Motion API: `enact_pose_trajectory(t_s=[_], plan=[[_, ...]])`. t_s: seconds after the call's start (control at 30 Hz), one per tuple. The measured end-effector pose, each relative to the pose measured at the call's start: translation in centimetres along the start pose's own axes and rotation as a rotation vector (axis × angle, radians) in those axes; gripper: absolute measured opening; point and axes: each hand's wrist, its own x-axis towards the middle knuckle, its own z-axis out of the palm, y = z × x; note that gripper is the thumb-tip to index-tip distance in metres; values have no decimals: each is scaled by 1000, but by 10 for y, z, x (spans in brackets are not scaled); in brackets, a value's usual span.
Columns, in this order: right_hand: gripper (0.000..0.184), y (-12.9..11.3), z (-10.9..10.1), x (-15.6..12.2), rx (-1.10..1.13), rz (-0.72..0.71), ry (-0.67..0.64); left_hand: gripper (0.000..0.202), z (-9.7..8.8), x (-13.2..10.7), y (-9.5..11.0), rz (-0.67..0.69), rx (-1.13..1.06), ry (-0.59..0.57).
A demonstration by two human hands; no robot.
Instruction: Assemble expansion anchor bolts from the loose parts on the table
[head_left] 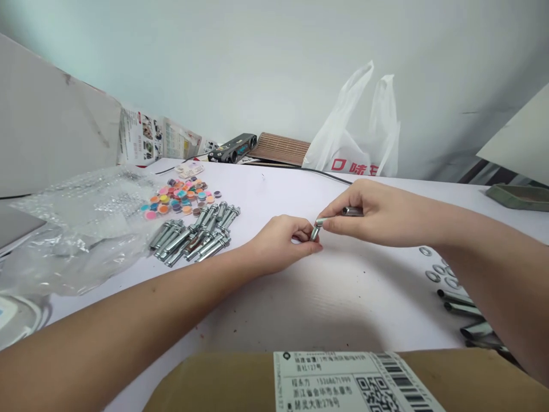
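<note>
My left hand (289, 243) is closed in a pinch round an expansion bolt, whose short shiny metal end (314, 234) shows past the fingertips. The rest of it is hidden by the fingers. My right hand (377, 214) is closed just beside it, thumb and forefinger on a small silvery metal piece (321, 222) that touches or nearly touches that end. A metal sleeve (352, 211) with a dark open mouth is tucked under the curled fingers of the right hand. Left of my hands lies a pile of assembled expansion bolts (195, 234).
Several washers (438, 269) and loose metal sleeves (461, 312) lie at right, partly behind my right forearm. Colourful small discs (182, 195) and clear plastic wrap (94, 223) are at left. A labelled cardboard box (223, 383) stands in front; a white bag (355, 137) stands behind.
</note>
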Motion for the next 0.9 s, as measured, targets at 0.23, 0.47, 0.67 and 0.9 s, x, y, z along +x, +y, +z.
enact_pose_trajectory(t_s=[0.23, 0.47, 0.67, 0.9], plan=[[20, -1, 1, 1, 14, -12, 15, 12, -1, 0, 1, -23, 1, -7], [22, -6, 14, 8, 121, -118, 151, 12, 0, 0, 2, -9, 23, -5], [26, -5, 20, 8, 118, -147, 140, 18, 0, 0, 1, 3, 59, -2], [22, -4, 10, 1, 45, -110, 254, 14, -1, 1, 0, 19, 9, -19]])
